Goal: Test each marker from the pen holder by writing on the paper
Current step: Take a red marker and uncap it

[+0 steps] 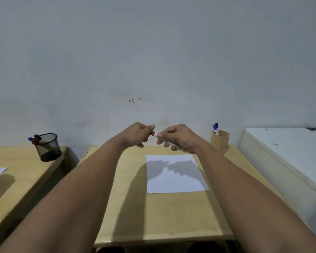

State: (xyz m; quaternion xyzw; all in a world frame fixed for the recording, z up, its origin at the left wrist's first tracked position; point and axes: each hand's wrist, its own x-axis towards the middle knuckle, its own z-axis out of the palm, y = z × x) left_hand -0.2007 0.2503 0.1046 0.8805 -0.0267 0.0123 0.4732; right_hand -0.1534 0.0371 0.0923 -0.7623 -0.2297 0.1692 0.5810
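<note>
Both hands hold one red marker above the paper, at its cap end.

The right hand (179,137) wraps the white barrel of the marker (158,136), while the left hand (138,134) pinches its red cap end, likely so the two can pull apart. The marker spans the gap between the fists, raised over the paper (175,174); the wooden pen holder (220,140) stands well off to the right.

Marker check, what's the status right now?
Right hand grips marker barrel, left hand pinches its red cap end. Both above paper, almost unmarked. Nothing blocking.
</note>
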